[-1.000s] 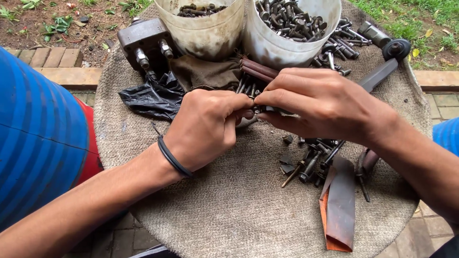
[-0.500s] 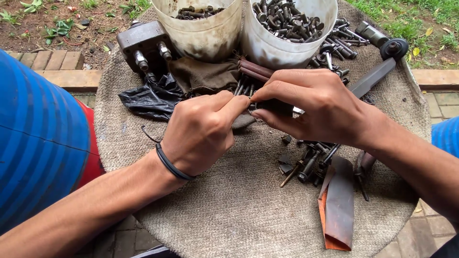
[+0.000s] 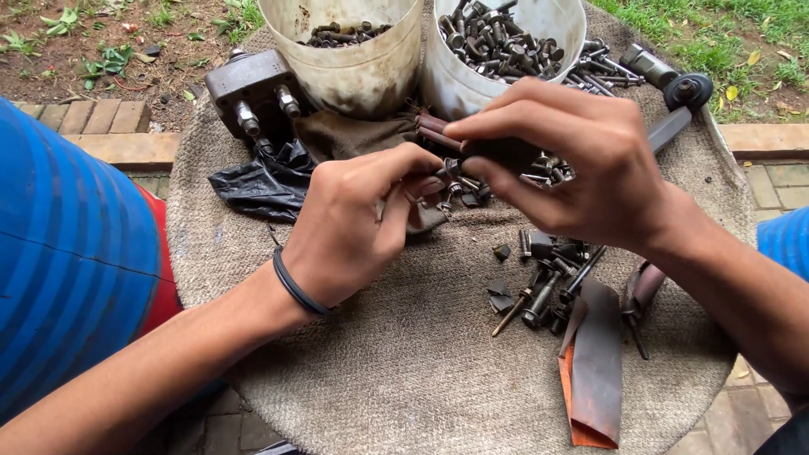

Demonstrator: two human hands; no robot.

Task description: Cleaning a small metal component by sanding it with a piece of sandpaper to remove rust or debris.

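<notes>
Pinching a small bolt at its tip, the left hand meets the right hand, which is closed around a dark tool handle, above loose bolts on the burlap-covered surface, near two white buckets.

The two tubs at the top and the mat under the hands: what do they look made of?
Two tubs: likely plastic, translucent white walls, grimy and stained. Mat: coarse woven fabric, perhaps burlap or carpet backing; grey-tan, visible weave, frayed edge. Bolts in the tubs: dark, dull metal.
</notes>
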